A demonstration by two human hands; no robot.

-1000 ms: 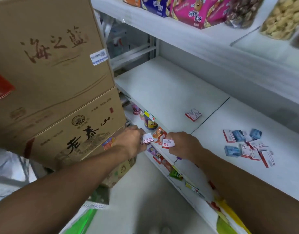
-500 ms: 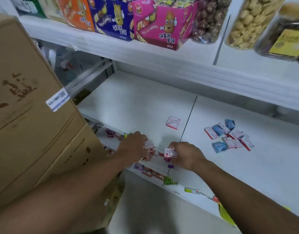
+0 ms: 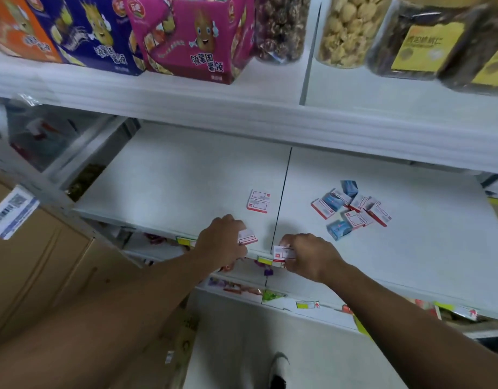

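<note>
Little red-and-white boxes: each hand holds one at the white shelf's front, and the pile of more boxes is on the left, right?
No. The head view shows the pile of red-and-white and blue boxes on the right. The left hand and right hand do each hold a small red-and-white cardboard box at the front of the white shelf.

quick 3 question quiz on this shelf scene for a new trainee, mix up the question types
1. True or false: the left hand grips one small box and the right hand pinches a second box.
2. Where does the pile of boxes lie? A on the top shelf; B on the middle shelf, right of its seam; C on the floor.
3. Which colour besides red-and-white shows in that pile?
Key: 1 true; 2 B; 3 blue.
</note>
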